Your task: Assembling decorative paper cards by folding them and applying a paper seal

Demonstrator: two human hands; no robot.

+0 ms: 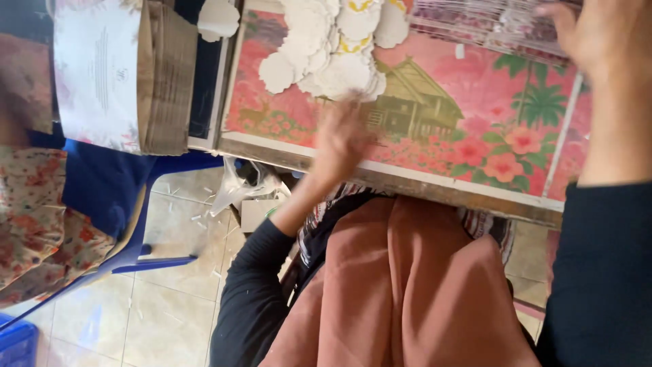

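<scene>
On the table (407,178) we see a bright cloth with pink flowers, green palms and a little house painted on it. We count no bowl or box on it that holds things. We do see a heap of white paper cutouts (324,47) with wavy edges lying right on the cloth, near the far side. Some of them show a bit of yellow.

Our left hand (341,139) is over the table, just below that heap. It looks blurry, so we cannot tell if its fingers are spread wide or curled in. We see nothing held in it. The white paper cutouts lie just past its fingertips, very near, but we cannot tell if they touch.

Our right hand (594,37) is up at the far right corner. Its fingers rest on a thick stack of printed sheets (489,24), pink and white at the edges. The hand presses on the stack's right end, with the fingers bent over it.

Off to the left, a pile of folded brown card pieces (166,78) stands beside a white printed sheet (95,71). A blue plastic chair (129,204) sits under them. Small white paper scraps (197,211) lie on the tiled floor (163,299). Our brown skirt (407,285) fills the bottom of the view.
</scene>
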